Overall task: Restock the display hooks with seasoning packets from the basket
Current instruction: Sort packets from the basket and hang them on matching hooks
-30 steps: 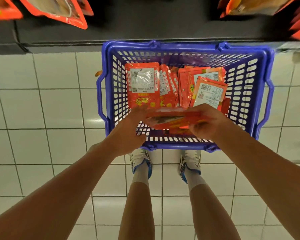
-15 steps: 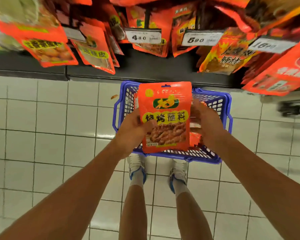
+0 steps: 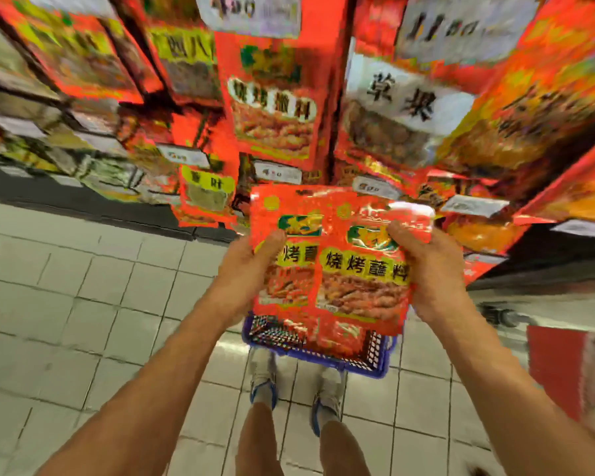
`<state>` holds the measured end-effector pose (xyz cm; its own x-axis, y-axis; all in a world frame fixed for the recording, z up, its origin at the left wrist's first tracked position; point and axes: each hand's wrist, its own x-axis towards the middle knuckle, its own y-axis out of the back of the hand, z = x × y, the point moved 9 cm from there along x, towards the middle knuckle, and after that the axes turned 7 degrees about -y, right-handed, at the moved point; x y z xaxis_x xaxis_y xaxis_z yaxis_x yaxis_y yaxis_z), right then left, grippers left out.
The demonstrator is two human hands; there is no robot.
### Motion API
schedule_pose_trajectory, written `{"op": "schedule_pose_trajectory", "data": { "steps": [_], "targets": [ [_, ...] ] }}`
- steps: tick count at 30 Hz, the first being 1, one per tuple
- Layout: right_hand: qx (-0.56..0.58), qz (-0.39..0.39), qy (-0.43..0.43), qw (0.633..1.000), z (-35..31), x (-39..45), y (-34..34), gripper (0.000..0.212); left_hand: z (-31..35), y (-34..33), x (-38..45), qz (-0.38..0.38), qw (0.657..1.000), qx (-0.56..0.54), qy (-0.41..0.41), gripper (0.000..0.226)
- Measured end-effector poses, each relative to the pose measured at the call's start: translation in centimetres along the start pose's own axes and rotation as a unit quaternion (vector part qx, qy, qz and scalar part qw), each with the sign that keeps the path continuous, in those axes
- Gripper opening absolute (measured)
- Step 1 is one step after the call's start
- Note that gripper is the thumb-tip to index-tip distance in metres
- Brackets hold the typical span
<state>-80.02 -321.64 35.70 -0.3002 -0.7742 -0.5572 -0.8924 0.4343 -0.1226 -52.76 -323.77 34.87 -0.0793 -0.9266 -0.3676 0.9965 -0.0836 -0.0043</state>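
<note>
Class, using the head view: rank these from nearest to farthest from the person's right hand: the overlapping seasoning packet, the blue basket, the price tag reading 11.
1. Overlapping seasoning packet: held in the right hand, so touching.
2. Blue basket: on the floor, below and slightly left of the hand.
3. Price tag reading 11: at the top of the display, well above.

Two glossy red plastic seasoning packets (image 3: 330, 262) with yellow label bands and a picture of skewered meat stand upright, fanned side by side, the right one overlapping the left. Below them sits the blue perforated plastic basket (image 3: 371, 364) on the tiled floor, with more red packets (image 3: 340, 333) inside. Matching red packets hang on the display hooks (image 3: 272, 97) above, blurred.
</note>
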Motion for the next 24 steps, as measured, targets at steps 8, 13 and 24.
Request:
{"op": "schedule_pose_trajectory", "data": {
  "steps": [8,13,24],
  "targets": [
    [-0.039,-0.019,0.173,0.984,-17.6,-10.7,-3.0,0.029,17.4,2.4,-4.7,0.017,0.996,-0.067,-0.064,0.018],
    [-0.017,-0.064,0.241,0.968,-27.9,-16.5,-6.2,0.016,29.1,4.5,-6.7,0.037,0.981,-0.042,-0.188,0.03],
    [-0.004,-0.028,0.429,0.903,-45.3,-26.6,-12.2,0.011,47.6,11.0,-10.7,0.068,0.926,-0.088,-0.361,0.023]
  ]
}}
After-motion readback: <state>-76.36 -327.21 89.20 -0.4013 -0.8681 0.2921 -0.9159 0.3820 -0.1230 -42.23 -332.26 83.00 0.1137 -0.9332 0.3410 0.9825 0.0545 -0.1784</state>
